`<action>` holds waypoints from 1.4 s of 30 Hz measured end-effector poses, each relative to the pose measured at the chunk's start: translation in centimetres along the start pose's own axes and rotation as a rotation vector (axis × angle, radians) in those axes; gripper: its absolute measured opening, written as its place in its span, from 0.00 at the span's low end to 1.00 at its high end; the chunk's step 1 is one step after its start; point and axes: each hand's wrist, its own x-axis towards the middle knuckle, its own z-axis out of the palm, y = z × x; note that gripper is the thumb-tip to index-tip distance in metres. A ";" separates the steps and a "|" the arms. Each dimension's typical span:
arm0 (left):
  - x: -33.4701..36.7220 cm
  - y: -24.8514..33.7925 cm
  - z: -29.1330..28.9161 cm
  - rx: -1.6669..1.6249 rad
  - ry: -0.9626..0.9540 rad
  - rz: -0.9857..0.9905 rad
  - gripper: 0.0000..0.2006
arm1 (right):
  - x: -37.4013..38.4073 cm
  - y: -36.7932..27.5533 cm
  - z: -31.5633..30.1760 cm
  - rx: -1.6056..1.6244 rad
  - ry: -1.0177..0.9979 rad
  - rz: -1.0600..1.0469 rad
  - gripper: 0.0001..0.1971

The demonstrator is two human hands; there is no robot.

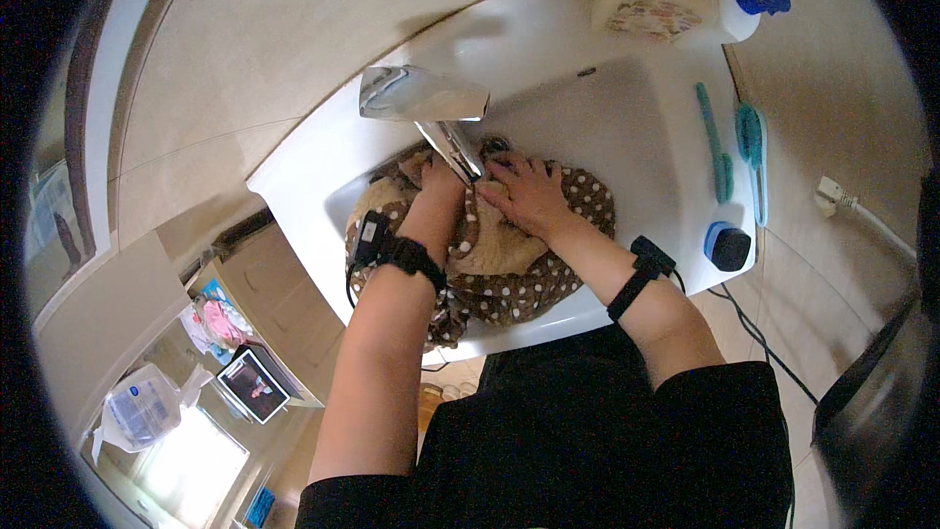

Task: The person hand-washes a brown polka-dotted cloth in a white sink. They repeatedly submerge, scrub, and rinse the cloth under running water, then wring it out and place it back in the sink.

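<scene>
A bulky brown garment with white dots and a cream fleece lining [514, 299] lies bunched in the white sink [636, 137], its near edge hanging over the rim. My right hand [532, 198] rests on the garment with its fingers spread, right of the spout. On the left part of the cloth lies my left hand [440, 176]; the cloth and spout partly hide its fingers, so their grip does not show. Between and above both hands juts the chrome faucet [426, 93]. I cannot make out any running water.
On the right rim lie a teal brush [720, 157] and a blue-and-black scrubber [728, 247]. A second teal brush [752, 142] is beside them. A patterned container [651, 5] and a blue-capped white bottle [744, 15] stand at the back right. A plug with a white cable [852, 198] is on the right wall.
</scene>
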 end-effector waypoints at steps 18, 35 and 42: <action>0.4 2.1 0.6 -0.080 -0.303 -0.083 0.29 | 3.5 3.3 4.9 -0.087 -0.050 -0.030 0.13; -9.5 1.5 -10.0 -0.442 0.101 0.033 0.24 | 3.6 4.3 0.1 0.185 0.022 -0.122 0.20; -27.6 -2.5 -13.0 -1.343 0.342 0.099 0.23 | -4.8 0.9 -7.9 0.849 0.197 -0.080 0.22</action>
